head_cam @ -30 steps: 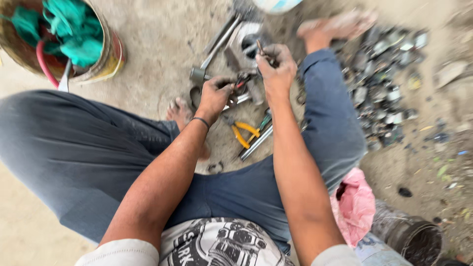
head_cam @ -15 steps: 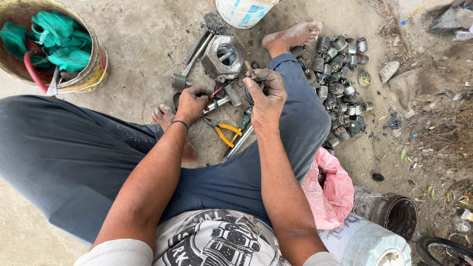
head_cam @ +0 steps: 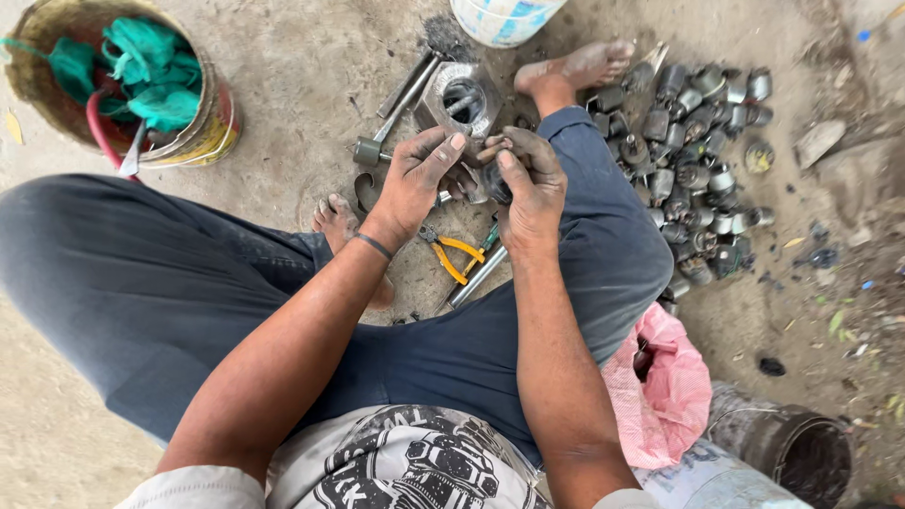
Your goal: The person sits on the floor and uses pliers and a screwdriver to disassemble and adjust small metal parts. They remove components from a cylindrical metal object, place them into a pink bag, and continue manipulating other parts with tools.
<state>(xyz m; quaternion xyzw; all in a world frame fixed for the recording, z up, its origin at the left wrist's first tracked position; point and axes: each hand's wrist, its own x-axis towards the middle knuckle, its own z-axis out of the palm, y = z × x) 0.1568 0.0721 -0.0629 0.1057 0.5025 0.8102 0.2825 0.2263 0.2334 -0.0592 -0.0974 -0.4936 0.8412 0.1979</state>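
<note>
Head view, looking down on a person seated on a bare concrete floor (head_cam: 283, 104) with knees spread. The right hand (head_cam: 528, 179) is clenched around a small dark cylindrical metal part (head_cam: 492, 181), held above the floor between the knees, just in front of the right leg. The left hand (head_cam: 419, 174) meets it from the left, fingers curled and thumb extended toward the part; whether it truly grasps the part cannot be told. Directly beyond the hands lies a large hexagonal metal block (head_cam: 462, 99) with a round bore, and left of it a long steel bar (head_cam: 401, 104). Beneath the hands, on the floor, lie yellow-handled pliers (head_cam: 452, 254) and a short metal rod (head_cam: 476, 278). To the right, beside the right foot (head_cam: 575, 68), a heap of grey cylindrical parts (head_cam: 693, 160) is spread out. Far left stands a bucket (head_cam: 203, 132) holding green cloth (head_cam: 141, 71). Near right, a pink bag (head_cam: 669, 386) lies beside a dark can (head_cam: 801, 452).
</note>
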